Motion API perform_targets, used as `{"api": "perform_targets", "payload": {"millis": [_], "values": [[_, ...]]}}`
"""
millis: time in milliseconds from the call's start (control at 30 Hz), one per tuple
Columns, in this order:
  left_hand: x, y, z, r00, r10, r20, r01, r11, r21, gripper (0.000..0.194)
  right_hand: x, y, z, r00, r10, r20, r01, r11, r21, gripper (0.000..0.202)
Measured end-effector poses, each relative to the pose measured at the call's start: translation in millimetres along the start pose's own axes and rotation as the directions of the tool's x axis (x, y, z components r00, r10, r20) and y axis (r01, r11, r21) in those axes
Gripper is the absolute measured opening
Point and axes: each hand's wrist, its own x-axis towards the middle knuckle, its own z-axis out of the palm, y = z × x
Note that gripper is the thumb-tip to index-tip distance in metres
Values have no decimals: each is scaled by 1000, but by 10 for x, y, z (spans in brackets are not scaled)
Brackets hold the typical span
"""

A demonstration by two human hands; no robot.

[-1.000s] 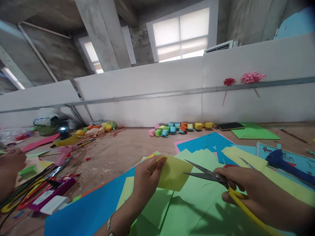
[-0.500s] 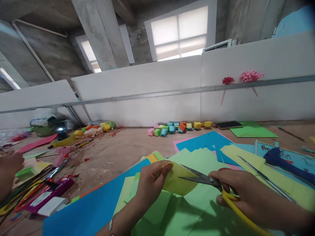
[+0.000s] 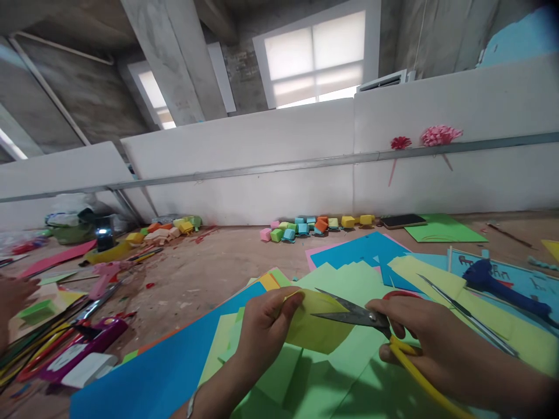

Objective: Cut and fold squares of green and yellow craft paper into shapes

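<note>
My left hand (image 3: 264, 329) pinches a folded yellow paper (image 3: 315, 326) by its left edge, above the green sheets (image 3: 349, 279). My right hand (image 3: 430, 337) grips yellow-handled scissors (image 3: 362, 317), and their steel blades straddle the right edge of the yellow paper, cutting into it. A long yellow handle loop (image 3: 425, 381) trails under my right wrist. Both hands hover over a spread of green and blue paper (image 3: 152, 378).
A second pair of scissors (image 3: 463, 314) lies on yellow paper at right, near a blue glue gun (image 3: 502, 288). Small folded paper cubes (image 3: 314, 226) line the white wall. Another person's hand (image 3: 11, 302) is at the far left, beside pens and tools (image 3: 74, 343).
The scissors have slid left, further into the yellow paper, which has bent and curled. My view has shifted slightly right and up.
</note>
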Motion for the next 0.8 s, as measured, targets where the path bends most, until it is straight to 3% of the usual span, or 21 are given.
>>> {"api": "perform_targets", "payload": {"millis": [267,467,800], "values": [[-5,-27,2,993,95,-75,-90,993,75,21,-41,-97,-128,997,28,68,-26,999,-30,20],[-7,11,17,984,168,-55,-164,984,73,19,-41,-97,-93,998,24,62,-23,1000,-19,19],[-21,34,37,990,137,-21,-137,990,15,21,-23,-108,-12,998,29,54,-29,1000,5,25]]}}
